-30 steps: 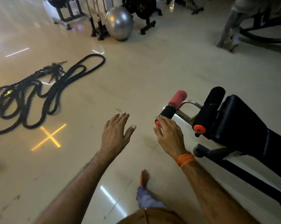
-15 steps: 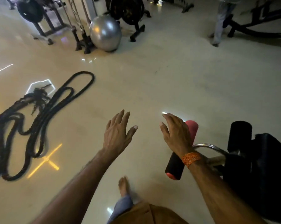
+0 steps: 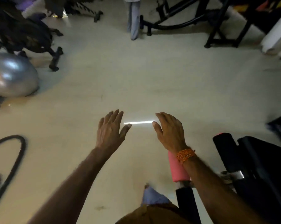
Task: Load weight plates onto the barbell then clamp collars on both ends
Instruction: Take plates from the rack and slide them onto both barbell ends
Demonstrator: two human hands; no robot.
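My left hand [image 3: 110,130] is stretched out in front of me over the pale floor, fingers apart and holding nothing. My right hand [image 3: 169,131], with an orange thread band at the wrist, is also held forward and open, empty. Under my right forearm lies the bench's pink and black foam roller [image 3: 178,168]. No barbell, weight plate or collar can be made out clearly; dark plate-like shapes on a rack [image 3: 23,29] at the far left are blurred.
A black padded bench [image 3: 257,172] stands at my right. A silver exercise ball [image 3: 10,75] sits at the left, a thick black rope [image 3: 12,159] lies on the floor at lower left. Another person's legs [image 3: 133,18] and black machine frames [image 3: 201,21] are at the far end.
The view has swung forward and right: ball and rope slid to the left edge, the bench dropped to lower right. My right hand has lifted off the roller; both hands stay open.
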